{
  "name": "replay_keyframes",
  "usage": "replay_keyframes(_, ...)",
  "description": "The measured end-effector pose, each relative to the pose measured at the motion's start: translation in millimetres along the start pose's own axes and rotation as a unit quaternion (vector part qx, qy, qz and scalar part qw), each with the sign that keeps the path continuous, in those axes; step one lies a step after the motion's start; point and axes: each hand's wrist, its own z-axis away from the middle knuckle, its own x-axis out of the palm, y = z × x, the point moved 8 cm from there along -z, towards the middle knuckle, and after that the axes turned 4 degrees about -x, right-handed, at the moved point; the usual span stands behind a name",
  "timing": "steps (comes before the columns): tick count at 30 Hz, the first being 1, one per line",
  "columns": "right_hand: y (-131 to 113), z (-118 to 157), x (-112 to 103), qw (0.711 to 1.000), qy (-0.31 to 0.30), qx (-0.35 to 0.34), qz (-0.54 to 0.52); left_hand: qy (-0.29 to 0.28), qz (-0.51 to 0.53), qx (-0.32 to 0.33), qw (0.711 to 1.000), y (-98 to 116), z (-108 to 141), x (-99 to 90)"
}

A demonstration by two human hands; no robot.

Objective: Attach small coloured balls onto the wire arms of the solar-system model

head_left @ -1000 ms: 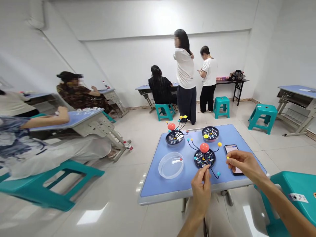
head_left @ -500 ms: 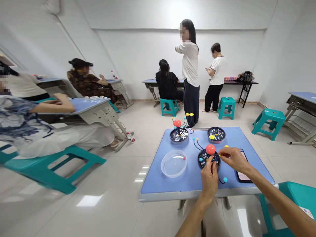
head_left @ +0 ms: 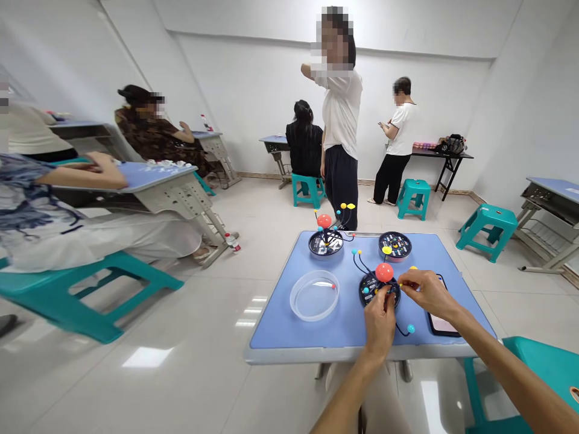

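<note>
Before me on the blue desk stands a planet model [head_left: 367, 282] with a round black printed base, a red centre ball [head_left: 384, 272] and small coloured balls on curved black arms. My left hand [head_left: 379, 322] is closed at the front of its base, thumb and fingers pinching the model's lower part; the exact piece is hidden. On the model's right side, my right hand [head_left: 425, 292] pinches a small yellow ball [head_left: 400, 286] at its fingertips. A light-blue ball [head_left: 411, 328] on a black arm sticks out toward the desk's front edge.
On the desk [head_left: 280, 325] are a clear round lid [head_left: 294, 307] holding a small red ball, another planet model [head_left: 325, 244], a round black base [head_left: 395, 246] and a phone [head_left: 441, 325]. A person [head_left: 341, 108] stands beyond. Green stools [head_left: 486, 226] and other desks surround me.
My view has shifted slightly. Both hands keep nearly the same place at the model. The standing person beyond the desk has turned more toward me, with an arm raised.
</note>
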Motion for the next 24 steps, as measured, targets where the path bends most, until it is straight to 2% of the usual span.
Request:
replay_keyframes(7,-4,-3,-2,0.999,-0.001,-0.020,0.049,0.028,-0.006,0.004,1.000,5,-5,-8.7)
replay_keyframes(13,-6,-5,-3,0.998,-0.007,-0.016,0.054,0.074,-0.015,0.021,0.997,4,2,-15.5)
replay_keyframes(15,-5,-4,-5,0.999,-0.002,-0.013,0.048,0.088,-0.033,0.045,0.995,6,7,-18.4)
replay_keyframes(18,0,-2,-10,0.999,0.014,-0.008,0.039,0.097,-0.065,0.129,0.985,21,16,-21.4)
replay_keyframes(21,6,-1,-14,0.999,0.023,-0.003,0.037,0.066,-0.076,0.204,0.974,36,19,-16.5)
replay_keyframes(24,9,-2,-12,0.999,0.016,-0.004,0.039,0.031,-0.096,0.202,0.974,39,13,-7.3)
